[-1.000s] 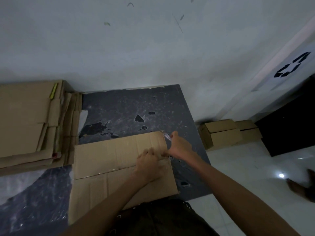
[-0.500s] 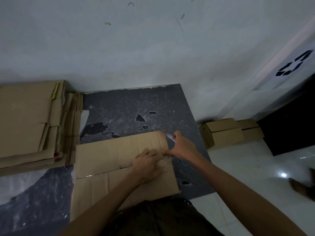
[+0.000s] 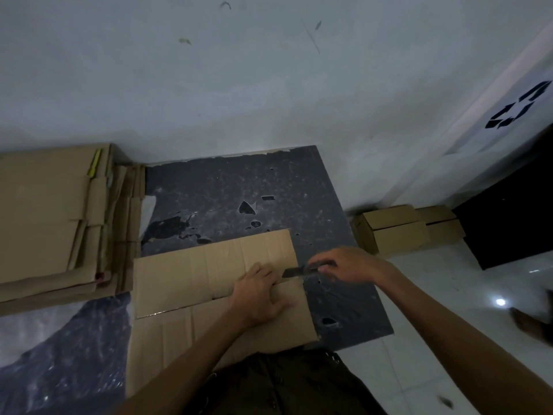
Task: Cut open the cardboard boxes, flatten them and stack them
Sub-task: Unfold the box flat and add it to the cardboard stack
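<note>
- Cutter (image 3: 299, 271): dark and blurred, blade tip hard to make out. It seems to meet the cardboard box (image 3: 194, 280) at the right end of its centre seam. Handle mostly hidden inside the right hand (image 3: 350, 263), which grips it w/ curled fingers just right of the box.
- Left hand (image 3: 257, 295): flat on the box near its right end, fingers straight & spread, pressing down; it covers part of the seam.
- Box lies on the dark desk (image 3: 227, 187), flaps closed. Its near edge is hidden by the left forearm & dark trousers (image 3: 284, 384). Can't tell if it's already flat or has height.
- Stack of flattened cardboard (image 3: 45, 217): left of the box on the desk, right up against the box's far-left corner, contact unclear. Cut off by the frame edge.
- Pale sheet (image 3: 24, 333): left & nearer than the box, blurred, material unclear.
- Small boxes (image 3: 395, 232): two, right of & beyond the box, on the white floor (image 3: 434, 295) against the wall (image 3: 269, 85); the rear one is partly hidden by the front one.
- Recycling mark (image 3: 520, 106): far right, above the box, cut off at the frame edge.
- Dark shape (image 3: 529, 322): on the floor far right of the box, too blurred to ID.
</note>
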`<state>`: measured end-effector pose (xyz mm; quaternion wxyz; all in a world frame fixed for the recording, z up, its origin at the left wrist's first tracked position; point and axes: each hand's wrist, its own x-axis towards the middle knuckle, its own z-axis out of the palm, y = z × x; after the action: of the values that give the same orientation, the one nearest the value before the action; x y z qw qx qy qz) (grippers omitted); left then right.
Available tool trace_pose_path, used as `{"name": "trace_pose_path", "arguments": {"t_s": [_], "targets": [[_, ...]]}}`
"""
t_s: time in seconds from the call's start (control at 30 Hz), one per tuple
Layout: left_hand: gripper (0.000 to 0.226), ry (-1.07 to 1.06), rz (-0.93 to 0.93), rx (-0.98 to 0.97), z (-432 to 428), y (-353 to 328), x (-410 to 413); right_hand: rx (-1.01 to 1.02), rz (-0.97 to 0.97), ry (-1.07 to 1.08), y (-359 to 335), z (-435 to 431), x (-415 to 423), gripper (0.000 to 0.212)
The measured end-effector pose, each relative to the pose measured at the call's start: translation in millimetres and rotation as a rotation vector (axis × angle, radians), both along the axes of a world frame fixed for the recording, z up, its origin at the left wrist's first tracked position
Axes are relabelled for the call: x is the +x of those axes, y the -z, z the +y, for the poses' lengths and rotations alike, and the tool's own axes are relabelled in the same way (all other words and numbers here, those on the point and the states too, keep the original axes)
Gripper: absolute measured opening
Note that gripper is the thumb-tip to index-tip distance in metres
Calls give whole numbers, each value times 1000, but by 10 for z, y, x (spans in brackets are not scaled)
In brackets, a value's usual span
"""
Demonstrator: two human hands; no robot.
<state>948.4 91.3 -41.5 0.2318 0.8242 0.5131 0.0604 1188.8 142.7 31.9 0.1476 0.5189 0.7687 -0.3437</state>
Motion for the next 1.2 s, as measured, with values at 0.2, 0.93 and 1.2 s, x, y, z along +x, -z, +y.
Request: {"name": "trace_pose_path", "arguments": {"t_s": [0.2,0.93,1.2], "targets": [[60,-47,-132,78,-28,47,-11,13,-70,-134,-5,20,-69,34],[27,-527,-806,-218,-217,-371,-131,-1,597,463,76,-427,-1126,33],[22,-925,-612,-231,-656,-322,-1028,108,356,3,35,-455,-2147,46]]}}
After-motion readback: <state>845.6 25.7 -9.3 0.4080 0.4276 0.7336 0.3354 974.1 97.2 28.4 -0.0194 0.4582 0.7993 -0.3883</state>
